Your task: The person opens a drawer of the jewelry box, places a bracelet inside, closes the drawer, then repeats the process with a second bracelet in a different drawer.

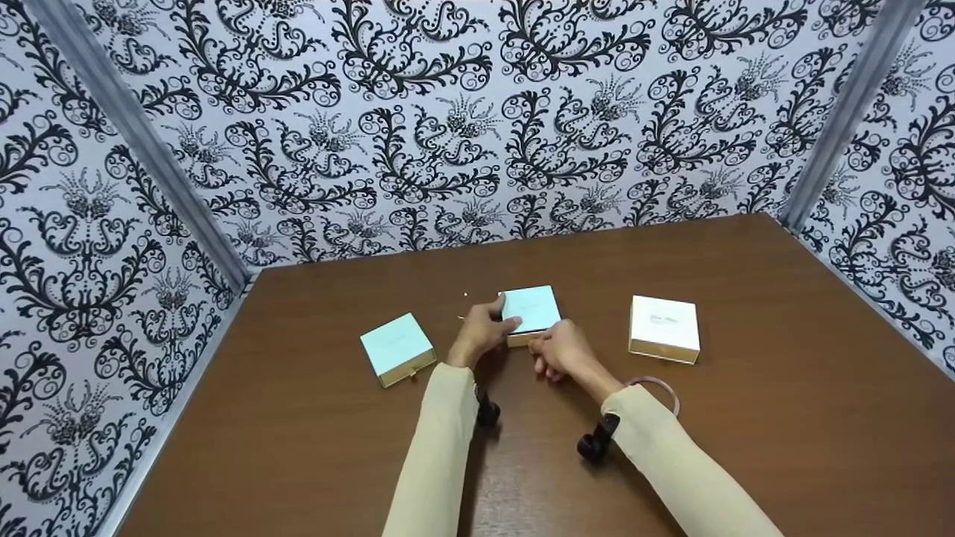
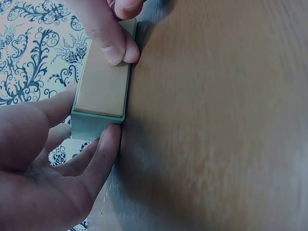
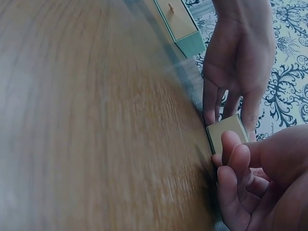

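Note:
A mint-green drawer box [image 1: 530, 307] with a gold front [image 2: 102, 86] lies in the middle of the table. My left hand [image 1: 480, 332] holds it by its left side, thumb on the lid in the head view and fingers along the side wall in the left wrist view. At the middle of the gold front, my right hand [image 1: 561, 349] pinches with thumb and forefinger. Those fingertips hide whatever pull they hold. The drawer looks closed in the left wrist view. In the right wrist view, my right hand [image 3: 260, 183] covers part of the front.
A second mint-green box [image 1: 397, 347] with a small front pull stands to the left. To the right is a white-topped box [image 1: 663, 327] with a gold front. A pinkish loop [image 1: 660, 382] lies by my right sleeve. Patterned walls [image 1: 462, 149] enclose the brown table [image 1: 783, 373].

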Tool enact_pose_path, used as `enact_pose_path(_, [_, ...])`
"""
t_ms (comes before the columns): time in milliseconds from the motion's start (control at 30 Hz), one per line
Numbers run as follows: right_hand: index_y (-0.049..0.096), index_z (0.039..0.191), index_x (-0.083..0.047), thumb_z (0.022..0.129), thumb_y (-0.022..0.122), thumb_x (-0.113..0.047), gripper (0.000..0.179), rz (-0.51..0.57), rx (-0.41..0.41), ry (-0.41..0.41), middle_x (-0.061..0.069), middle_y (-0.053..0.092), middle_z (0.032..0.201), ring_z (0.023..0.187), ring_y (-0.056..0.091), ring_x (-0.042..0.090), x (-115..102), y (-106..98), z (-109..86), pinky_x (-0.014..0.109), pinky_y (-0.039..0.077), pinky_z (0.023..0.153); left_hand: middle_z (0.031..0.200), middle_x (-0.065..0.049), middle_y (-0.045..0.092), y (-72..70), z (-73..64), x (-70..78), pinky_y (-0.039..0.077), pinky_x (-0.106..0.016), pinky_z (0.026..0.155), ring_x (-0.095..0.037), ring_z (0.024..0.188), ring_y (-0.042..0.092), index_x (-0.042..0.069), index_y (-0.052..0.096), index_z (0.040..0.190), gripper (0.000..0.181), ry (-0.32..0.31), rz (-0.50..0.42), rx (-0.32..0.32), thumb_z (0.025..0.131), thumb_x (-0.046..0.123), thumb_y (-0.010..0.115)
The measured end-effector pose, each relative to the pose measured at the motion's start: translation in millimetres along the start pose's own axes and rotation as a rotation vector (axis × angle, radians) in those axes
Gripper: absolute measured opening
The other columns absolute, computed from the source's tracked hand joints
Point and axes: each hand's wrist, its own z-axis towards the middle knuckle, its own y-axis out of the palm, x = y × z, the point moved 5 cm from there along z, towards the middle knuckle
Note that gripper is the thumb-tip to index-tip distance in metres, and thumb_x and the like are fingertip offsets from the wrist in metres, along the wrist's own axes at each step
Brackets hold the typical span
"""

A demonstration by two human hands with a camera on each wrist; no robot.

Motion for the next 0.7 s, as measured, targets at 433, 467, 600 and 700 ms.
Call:
enact_pose_path(433, [0.074, 0.081, -0.004, 0.098, 0.061, -0.015, 0.024, -0.003, 0.005, 0.011, 0.002, 0.064, 0.050, 0.038, 0.055, 0.012, -1.1, -0.1, 4.6, 0.029, 0.052, 0.042, 0.157, -0.016, 0.038, -1.3, 0.3, 1.0, 0.046, -0.031, 0.102, -0.028, 0.140, 0.047, 0.004, 0.041, 0.150, 0.060, 0.025, 0.002, -0.010, 0.097, 0.015, 0.067])
enact_pose_path(467, [0.073, 0.081, -0.004, 0.099, 0.061, -0.015, 0.024, -0.004, 0.003, 0.014, 0.002, 0.064, 0.050, 0.038, 0.055, 0.012, -1.0, 0.0, 4.7, 0.029, 0.052, 0.042, 0.157, -0.017, 0.039, -1.4, 0.2, 1.1, 0.045, -0.031, 0.103, -0.026, 0.143, 0.043, 0.004, 0.041, 0.150, 0.060, 0.028, 0.004, -0.009, 0.097, 0.015, 0.067])
enact_pose_path(600, [0.075, 0.083, -0.004, 0.098, 0.061, -0.015, 0.023, -0.004, 0.003, 0.017, 0.002, 0.064, 0.050, 0.037, 0.055, 0.011, -0.7, -0.6, 6.1, 0.029, 0.052, 0.041, 0.156, -0.017, 0.039, -1.2, 0.9, 0.3, 0.046, -0.030, 0.100, -0.026, 0.138, 0.047, 0.004, 0.041, 0.150, 0.060, 0.030, 0.008, -0.006, 0.097, 0.015, 0.067])
enact_pose_path(700, [0.075, 0.084, -0.003, 0.098, 0.061, -0.014, 0.023, -0.007, 0.002, 0.013, 0.002, 0.064, 0.050, 0.037, 0.056, 0.011, -0.7, -0.8, 6.9, 0.029, 0.053, 0.042, 0.156, -0.017, 0.039, -1.3, 1.3, 0.4, 0.047, -0.026, 0.091, -0.025, 0.130, 0.052, 0.004, 0.041, 0.149, 0.059, 0.033, 0.008, -0.004, 0.097, 0.014, 0.067])
